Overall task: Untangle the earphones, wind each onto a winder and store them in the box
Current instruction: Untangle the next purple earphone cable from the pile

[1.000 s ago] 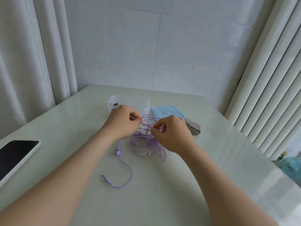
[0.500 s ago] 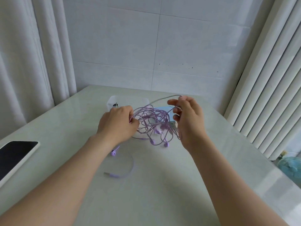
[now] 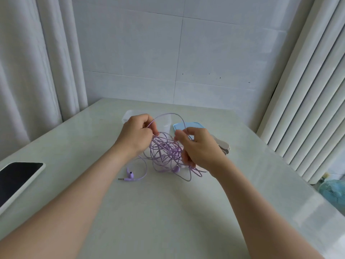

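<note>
1. Untangling under way: I am holding the purple earphones [image 3: 164, 152] as one knot between both hands, in front of the box [image 3: 166, 122]. The lower loops seem to be trailing on the worktop [image 3: 168, 212].
2. My left hand [image 3: 137, 135] is pinching a single strand at the top of the knot. That strand is arching over to my right hand [image 3: 200, 149], which is grasping cord on the knot's right side.
3. To do this step well, I am judging that the knot needs slack, not tension. That means spreading the loops wide, picking one free end and feeding it back through.
4. The plug [image 3: 121, 178] and an earbud [image 3: 130, 174] are lying loose on the worktop to the left. They look like the likeliest end to trace from.
5. Nothing is separated yet, and the winders [image 3: 224, 145] are waiting unused just beside the blue lid [image 3: 195, 125].
6. I am struggling to tell how many earphones make up the knot, or which strand belongs to which.
7. My right hand is covering part of the lid and winders, so I am not counting the winders.
8. The box is clear and partly hidden behind my left hand, so I cannot tell what is inside it.
9. A dark-screened phone [image 3: 18, 176] is being cut off by the left edge.
</note>
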A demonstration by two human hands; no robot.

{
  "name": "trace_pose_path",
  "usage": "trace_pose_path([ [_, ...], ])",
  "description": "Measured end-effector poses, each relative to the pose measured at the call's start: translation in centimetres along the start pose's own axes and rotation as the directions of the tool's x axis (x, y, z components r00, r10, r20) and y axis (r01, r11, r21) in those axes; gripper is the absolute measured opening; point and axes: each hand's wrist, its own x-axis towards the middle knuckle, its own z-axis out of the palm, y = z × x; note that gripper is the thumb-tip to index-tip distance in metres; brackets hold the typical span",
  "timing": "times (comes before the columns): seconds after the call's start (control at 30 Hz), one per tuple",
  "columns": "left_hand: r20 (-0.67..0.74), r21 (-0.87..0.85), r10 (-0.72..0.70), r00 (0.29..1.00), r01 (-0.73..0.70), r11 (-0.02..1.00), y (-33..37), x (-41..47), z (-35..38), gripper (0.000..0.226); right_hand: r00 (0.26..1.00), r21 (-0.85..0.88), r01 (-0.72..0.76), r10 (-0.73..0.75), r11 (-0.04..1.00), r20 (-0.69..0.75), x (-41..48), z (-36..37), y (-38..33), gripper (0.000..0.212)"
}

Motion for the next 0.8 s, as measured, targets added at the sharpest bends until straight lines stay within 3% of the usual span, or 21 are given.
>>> trace_pose_path([
  [0.07, 0.049, -0.129, -0.028, 0.998, 0.034, 0.991, 0.2, 0.0, -0.1, 0.024, 1.000, 0.163, 0.018, -0.014, 0.986, -0.023, 0.3, -0.2, -0.1, 0.036],
  [0.13, 0.045, -0.148, -0.025, 0.999, 0.031, 0.989, 0.1, 0.1, -0.1, 0.019, 0.990, 0.306, 0.057, -0.014, 0.950, -0.141, 0.7, -0.4, -0.1, 0.042],
  [0.23, -0.113, 0.276, 0.124, 0.986, -0.089, 0.957, -1.1, 0.2, 0.1, 0.038, 0.924, 0.513, 0.172, 0.043, 0.841, -0.381, 1.0, -1.1, -0.3, 0.039],
  [0.3, -0.199, 0.416, 0.150, 0.968, -0.055, 0.907, -2.0, 0.4, 0.1, 0.048, 0.907, 0.762, 0.227, 0.153, 0.607, -0.392, 1.2, -1.8, -0.4, 0.034],
  [0.37, -0.266, 0.366, 0.055, 0.962, 0.048, 0.929, -2.3, 0.8, -0.3, 0.051, 0.917, 0.923, 0.201, 0.268, 0.328, -0.294, 1.4, -2.4, -0.1, 0.026],
  [0.47, -0.317, 0.203, -0.015, 0.948, 0.083, 0.976, -2.5, 1.2, -0.8, 0.040, 0.914, 0.981, 0.148, 0.360, 0.128, -0.185, 1.6, -2.7, 0.3, 0.014],
  [0.53, -0.307, -0.065, -0.080, 0.948, 0.063, 0.996, -2.1, 1.1, -0.5, 0.031, 0.921, 0.986, 0.136, 0.355, 0.093, -0.160, 1.5, -2.6, 0.3, 0.014],
  [0.6, -0.256, -0.312, -0.164, 0.953, 0.079, 0.947, -1.0, 0.8, 0.0, 0.029, 0.931, 0.985, 0.123, 0.330, 0.123, -0.157, 1.2, -2.4, 0.0, 0.020],
  [0.67, -0.173, -0.351, -0.137, 0.975, 0.068, 0.934, 0.3, 0.3, -0.2, 0.025, 0.931, 0.979, 0.095, 0.333, 0.179, -0.151, 1.1, -2.3, -0.2, 0.024],
  [0.73, 0.051, -0.369, -0.007, 0.999, 0.025, 0.929, 1.3, -0.2, -0.8, 0.014, 0.926, 0.968, 0.034, 0.357, 0.249, -0.124, 1.1, -2.3, -0.3, 0.022],
  [0.8, 0.393, -0.371, 0.147, 0.908, 0.010, 0.928, 1.8, -1.0, -1.1, 0.011, 0.926, 0.951, -0.008, 0.362, 0.310, -0.110, 1.0, -2.5, -0.3, 0.026],
])
